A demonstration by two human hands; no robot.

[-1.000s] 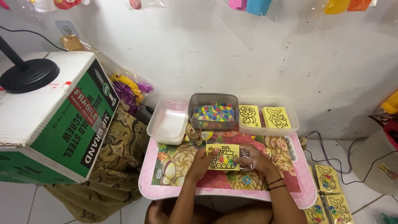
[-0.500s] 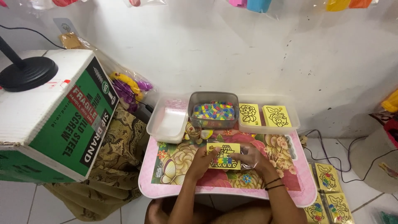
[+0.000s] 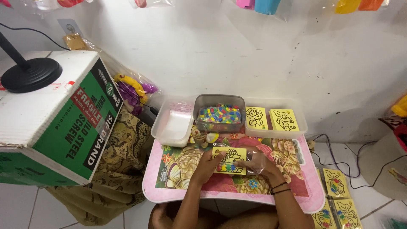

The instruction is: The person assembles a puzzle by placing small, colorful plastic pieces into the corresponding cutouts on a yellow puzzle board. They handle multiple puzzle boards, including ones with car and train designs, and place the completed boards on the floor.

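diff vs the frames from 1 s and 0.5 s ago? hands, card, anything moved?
Hardly anything. Both hands stay on the yellow picture card in its clear sleeve on the pink floral table: left hand at its left edge, right hand at its right. Nothing visibly picked up or released. The bead tub, trays and green box are unmoved.

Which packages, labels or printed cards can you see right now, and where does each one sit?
Cardboard box: left, white top, green side with red label.
Yellow card: rectangular, in a clear sleeve, held by both hands on the pink table.
Two yellow cards: in the clear tray behind.
Yellow cards: on the floor, lower right.
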